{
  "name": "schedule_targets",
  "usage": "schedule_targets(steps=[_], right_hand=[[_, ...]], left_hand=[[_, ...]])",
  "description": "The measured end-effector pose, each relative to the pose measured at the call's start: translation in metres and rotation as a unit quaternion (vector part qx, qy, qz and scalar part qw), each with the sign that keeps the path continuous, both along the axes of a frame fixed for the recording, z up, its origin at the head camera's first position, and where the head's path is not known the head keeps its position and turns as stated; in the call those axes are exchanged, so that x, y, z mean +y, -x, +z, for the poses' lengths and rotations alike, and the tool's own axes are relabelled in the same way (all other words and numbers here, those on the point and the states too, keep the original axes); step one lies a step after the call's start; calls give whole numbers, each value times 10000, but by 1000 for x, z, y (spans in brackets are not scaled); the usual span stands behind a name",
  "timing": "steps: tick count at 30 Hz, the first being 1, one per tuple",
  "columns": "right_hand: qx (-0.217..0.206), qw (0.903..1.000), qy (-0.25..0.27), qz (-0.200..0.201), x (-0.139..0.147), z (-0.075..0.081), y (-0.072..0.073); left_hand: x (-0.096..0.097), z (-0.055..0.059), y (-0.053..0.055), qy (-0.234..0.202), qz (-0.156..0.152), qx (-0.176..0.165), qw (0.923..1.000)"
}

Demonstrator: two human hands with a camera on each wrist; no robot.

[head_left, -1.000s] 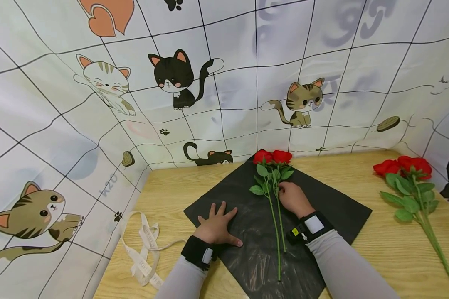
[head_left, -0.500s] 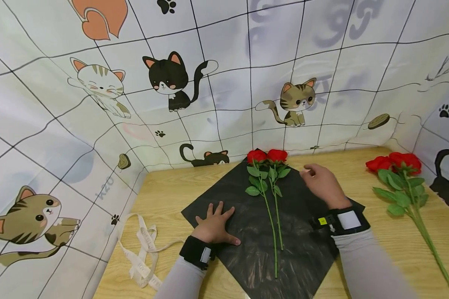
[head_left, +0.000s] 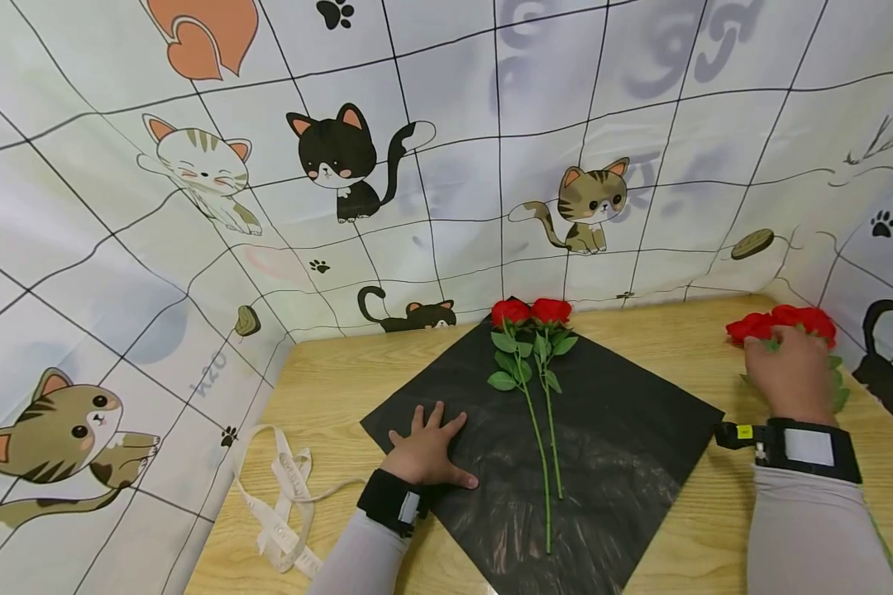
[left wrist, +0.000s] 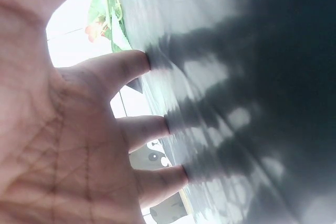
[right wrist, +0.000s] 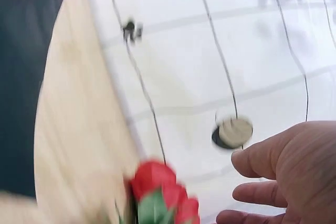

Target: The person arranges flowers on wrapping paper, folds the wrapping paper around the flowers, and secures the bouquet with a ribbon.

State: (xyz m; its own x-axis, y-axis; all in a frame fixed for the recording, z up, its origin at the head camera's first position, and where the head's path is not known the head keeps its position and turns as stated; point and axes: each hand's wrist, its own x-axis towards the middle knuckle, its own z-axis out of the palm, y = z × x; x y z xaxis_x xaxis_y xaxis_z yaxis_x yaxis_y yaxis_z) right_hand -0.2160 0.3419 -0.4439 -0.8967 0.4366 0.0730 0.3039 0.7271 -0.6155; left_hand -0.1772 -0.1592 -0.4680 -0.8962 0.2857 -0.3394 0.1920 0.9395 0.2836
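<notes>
My left hand (head_left: 426, 450) rests with fingers spread on a black sheet of wrapping (head_left: 618, 438). In the left wrist view its fingertips (left wrist: 137, 61) press the shiny sheet. Two red roses (head_left: 551, 311) with long green stems lie side by side on the sheet, blooms at its far corner. At the far right my right hand (head_left: 792, 376) is over more red roses (head_left: 814, 318), covering most of their leaves. The right wrist view has its fingers (right wrist: 262, 156) loosely extended, with nothing between them, beside the blurred red blooms (right wrist: 152, 179).
A pale printed ribbon (head_left: 286, 504) lies loosely looped on the wooden table (head_left: 357, 372), left of the sheet. A white cloth with cat drawings (head_left: 461, 165) hangs behind the table and at both sides.
My right hand has let go of the rose on the sheet and moved right to the other roses. My left hand stays in place on the sheet.
</notes>
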Motion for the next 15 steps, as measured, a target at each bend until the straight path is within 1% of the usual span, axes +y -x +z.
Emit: schedule_targets(steps=[1,4,6,8,10,13,15], right_hand=[[-91,9999,-26,-62,7,-2,-3],[-185,9992,-248,-264,23,-8,-14],[-307,9974,-494,-428,32,-14,-20],[-586,9948,-593,-584,38,-19,-26],[-937,9915,-650,-628,43,-25,-30],[-1451,9857,-622,-584,50,-33,-32],[-1661,9826,-665,-508,53,-38,-31]], left_hand=[[0,0,0,2,-7,9,10000],[0,-1,1,12,-22,29,10000],[0,-2,1,8,-21,23,10000],[-1,-2,1,7,-12,10,10000],[-1,-1,0,15,-4,-1,10000],[-2,-1,0,22,2,-4,10000],[-2,-1,0,17,-4,1,10000]])
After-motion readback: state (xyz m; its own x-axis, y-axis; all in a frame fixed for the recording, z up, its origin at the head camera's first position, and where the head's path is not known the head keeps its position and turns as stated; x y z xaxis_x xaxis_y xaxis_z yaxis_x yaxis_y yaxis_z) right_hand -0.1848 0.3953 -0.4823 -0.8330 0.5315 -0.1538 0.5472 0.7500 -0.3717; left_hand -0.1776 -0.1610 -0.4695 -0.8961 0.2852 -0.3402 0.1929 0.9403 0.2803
